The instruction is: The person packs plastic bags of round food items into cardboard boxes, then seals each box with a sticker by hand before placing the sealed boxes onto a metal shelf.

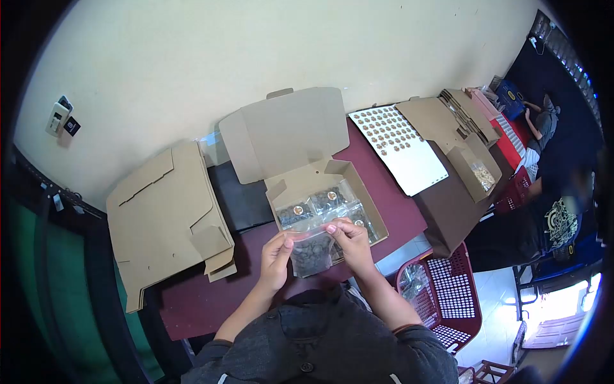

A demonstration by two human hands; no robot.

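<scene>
Both bare hands held a clear plastic bag (310,257) by its upper edge: the grip of the left hand (276,259) pinched one top corner between thumb and fingers, and the grip of the right hand (352,243) pinched the other. The bag hung between them, its film glossy and wrinkled, its lower part swollen with small, dark, lumpy pieces. It was in front of the person's dark shirt (320,345) and over the near side of an open cardboard box (304,182), matte brown, with straight walls and a broad raised lid (288,137) with rounded corners. Inside that box lay more shiny bags (329,197) of dark pieces, some bearing round stickers (332,196). The table (256,248) had a smooth maroon surface. To the left lay flat, creased cardboard (166,224) with slots and cut tabs, and between it and the box was a flat black object (240,195). To the right, a white sheet (416,169) carried rows of small brown-orange stickers on its upper part, and beyond it another cardboard box (465,168) held a clear bag (483,176) of pale bits. Below the table's right end was a maroon plastic basket (472,291) with perforated sides, holding crinkled clear plastic (412,281).
</scene>
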